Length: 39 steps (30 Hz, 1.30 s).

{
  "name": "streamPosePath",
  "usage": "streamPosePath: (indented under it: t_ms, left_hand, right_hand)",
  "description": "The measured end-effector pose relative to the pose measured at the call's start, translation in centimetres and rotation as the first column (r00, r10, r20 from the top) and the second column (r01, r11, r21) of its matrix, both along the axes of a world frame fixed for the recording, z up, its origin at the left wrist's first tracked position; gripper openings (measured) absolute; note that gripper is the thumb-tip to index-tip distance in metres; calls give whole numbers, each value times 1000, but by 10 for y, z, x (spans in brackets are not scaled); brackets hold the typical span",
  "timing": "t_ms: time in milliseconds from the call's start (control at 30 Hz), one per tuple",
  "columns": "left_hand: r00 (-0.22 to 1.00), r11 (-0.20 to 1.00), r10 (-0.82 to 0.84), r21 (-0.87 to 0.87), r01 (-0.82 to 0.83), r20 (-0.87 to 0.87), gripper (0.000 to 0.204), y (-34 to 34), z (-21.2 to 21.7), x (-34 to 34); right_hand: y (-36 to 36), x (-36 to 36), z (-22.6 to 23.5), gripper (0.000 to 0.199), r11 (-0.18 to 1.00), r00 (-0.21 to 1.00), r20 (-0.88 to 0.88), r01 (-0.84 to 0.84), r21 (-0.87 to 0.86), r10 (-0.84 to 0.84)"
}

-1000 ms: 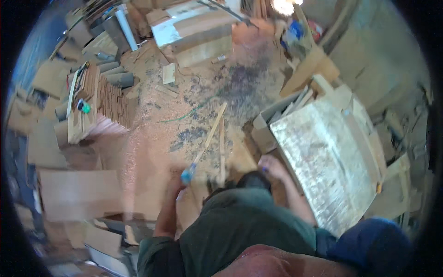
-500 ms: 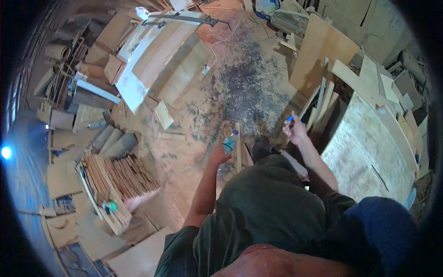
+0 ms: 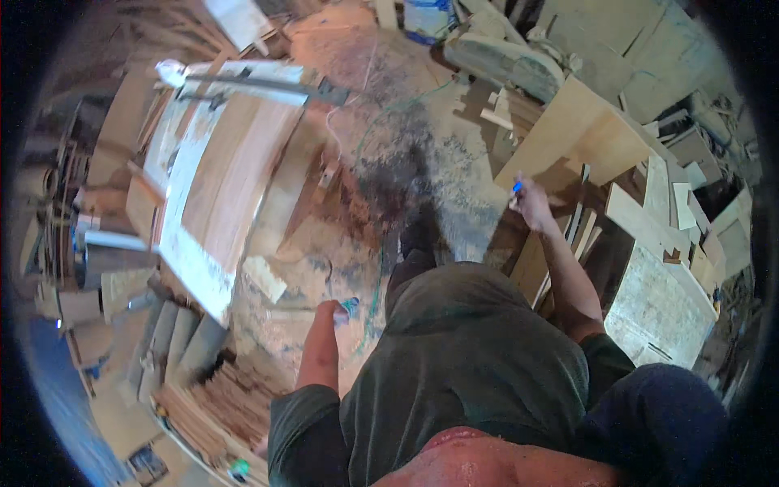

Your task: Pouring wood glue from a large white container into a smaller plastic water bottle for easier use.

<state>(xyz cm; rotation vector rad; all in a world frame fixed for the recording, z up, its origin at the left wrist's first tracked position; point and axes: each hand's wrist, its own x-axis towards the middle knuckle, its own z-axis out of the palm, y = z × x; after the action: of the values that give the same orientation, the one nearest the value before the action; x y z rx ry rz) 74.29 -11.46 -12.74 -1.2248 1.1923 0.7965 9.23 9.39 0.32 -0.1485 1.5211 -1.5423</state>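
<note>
My left hand (image 3: 329,312) is closed round a clear plastic bottle (image 3: 349,308) with a teal label. It hangs low beside my left side, and the hand hides much of the bottle. My right hand (image 3: 533,208) is raised ahead of my right side, its fingers pinched on a small blue object (image 3: 517,187). That object is too small to tell its exact kind. Just beyond this hand leans a large plywood sheet (image 3: 596,130), which it does not appear to touch.
A workbench with wooden panels (image 3: 231,174) and a long bar clamp (image 3: 260,85) stands ahead left. Stacked thin wood strips (image 3: 219,406) lie at the near left. At right is a worn, pale board (image 3: 661,300) among offcuts. Sawdust and a green cord (image 3: 377,284) cover the floor.
The view has turned and moved forward, with the workbench now further left. My left hand with the bottle has swung back and left; my right hand still pinches the blue object.
</note>
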Motion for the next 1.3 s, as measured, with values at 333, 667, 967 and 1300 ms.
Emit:
streamPosePath:
  t_ms: [333, 667, 967, 1300]
  left_hand:
    - [563, 931, -264, -360, -63, -783, 89, -265, 132, -395]
    - [11, 916, -114, -109, -386, -993, 87, -452, 149, -666]
    - [215, 539, -231, -309, -784, -949, 80, -622, 180, -725]
    - [297, 228, -95, -311, -923, -950, 77, -818, 115, -681]
  right_hand:
    - [-45, -82, -70, 40, 741, 996, 18, -78, 668, 88]
    - [-365, -313, -44, 42, 955, 996, -87, 44, 294, -19]
    - [-752, -558, 18, 54, 930, 873, -322, -326, 171, 366]
    - [-1119, -478, 47, 38, 849, 852, 229, -368, -379, 472]
